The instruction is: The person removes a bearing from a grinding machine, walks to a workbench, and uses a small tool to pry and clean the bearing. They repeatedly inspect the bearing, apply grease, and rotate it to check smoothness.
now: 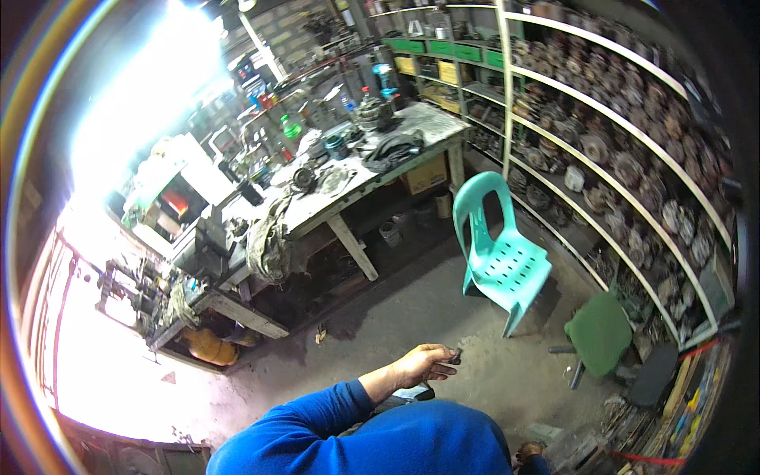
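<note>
In the head view, the left hand [418, 366] pinches a small dark part [455, 357] at its fingertips above the floor [380, 317], a grip that probably keeps most of it uncovered. The right hand [528, 452] sits low and near, mostly hidden (I cannot tell its grip). Floor stretches to the desk [434, 121] beyond; the turquoise plastic chair [513, 271] and green-seated stool [599, 334] limit movement rightward.
</note>
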A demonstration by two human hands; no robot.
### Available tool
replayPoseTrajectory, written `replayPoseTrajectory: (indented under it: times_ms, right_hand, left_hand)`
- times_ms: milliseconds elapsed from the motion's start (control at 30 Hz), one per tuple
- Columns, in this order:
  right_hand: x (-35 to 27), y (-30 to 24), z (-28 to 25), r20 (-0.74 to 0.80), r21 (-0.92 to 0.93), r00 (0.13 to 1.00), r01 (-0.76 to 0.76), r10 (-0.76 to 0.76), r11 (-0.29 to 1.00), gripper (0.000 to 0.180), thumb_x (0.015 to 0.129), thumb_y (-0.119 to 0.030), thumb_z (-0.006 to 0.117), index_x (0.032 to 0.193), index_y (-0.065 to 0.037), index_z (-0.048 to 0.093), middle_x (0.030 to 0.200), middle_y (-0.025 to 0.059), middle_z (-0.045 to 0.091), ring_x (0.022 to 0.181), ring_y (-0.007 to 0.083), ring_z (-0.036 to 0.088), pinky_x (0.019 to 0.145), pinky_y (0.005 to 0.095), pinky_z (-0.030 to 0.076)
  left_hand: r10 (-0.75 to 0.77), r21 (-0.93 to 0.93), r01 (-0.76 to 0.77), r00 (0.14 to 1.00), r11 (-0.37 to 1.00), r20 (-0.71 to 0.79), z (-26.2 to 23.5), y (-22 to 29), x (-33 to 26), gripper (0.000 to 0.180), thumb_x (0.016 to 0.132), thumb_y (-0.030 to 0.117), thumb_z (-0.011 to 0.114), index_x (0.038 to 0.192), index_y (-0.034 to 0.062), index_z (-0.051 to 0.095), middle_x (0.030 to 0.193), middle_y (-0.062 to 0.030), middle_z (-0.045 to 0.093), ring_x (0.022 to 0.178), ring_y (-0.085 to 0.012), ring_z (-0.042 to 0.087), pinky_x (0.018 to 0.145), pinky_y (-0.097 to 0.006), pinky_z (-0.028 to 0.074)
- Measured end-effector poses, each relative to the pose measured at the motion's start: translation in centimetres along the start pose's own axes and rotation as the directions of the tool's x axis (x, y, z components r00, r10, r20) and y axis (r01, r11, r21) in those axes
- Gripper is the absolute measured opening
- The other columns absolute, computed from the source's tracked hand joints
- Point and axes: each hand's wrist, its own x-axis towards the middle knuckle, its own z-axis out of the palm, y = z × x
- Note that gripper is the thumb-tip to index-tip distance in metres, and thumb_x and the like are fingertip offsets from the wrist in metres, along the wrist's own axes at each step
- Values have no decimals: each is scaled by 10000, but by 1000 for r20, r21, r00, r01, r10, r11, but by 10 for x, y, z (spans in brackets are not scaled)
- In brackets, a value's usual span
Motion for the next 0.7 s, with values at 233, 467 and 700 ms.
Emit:
replayPoseTrajectory:
  times_ms: [233, 467, 700]
  right_hand:
    - [-92, -90, 219, -158, -587, 924, 196, -348, 785, 231, 999, -205, 556, 1148, -70, 670, 925, 137, 693, 636, 295, 653, 494, 430, 512]
    - [-165, -115, 459, 483, -838, 810, 538, -333, 93, 288, 935, -238, 687, 948, 39, 766, 721, 118, 704, 592, 213, 627, 551, 392, 478]
    - [-92, -192, 650, 490, -790, 858, 362, -155, -495, 397, 939, -370, 690, 1026, 10, 762, 927, 184, 759, 898, 300, 727, 827, 417, 548]
  left_hand:
    - [209, -152, -240, 959, 959, -193, -149, 77, -39, 227, 1000, 279, 680, 1156, 114, 675, 1124, -54, 707, 1028, -216, 678, 940, -420, 514]
    - [347, -283, -487, 836, 826, -426, -248, 124, -70, 231, 1005, 252, 674, 1175, 96, 662, 1099, -58, 698, 986, -198, 684, 865, -362, 544]
    - [271, -356, -623, 688, 696, -673, -324, 130, -69, 202, 1000, 234, 675, 1148, 98, 661, 1077, -65, 710, 976, -214, 697, 834, -363, 559]
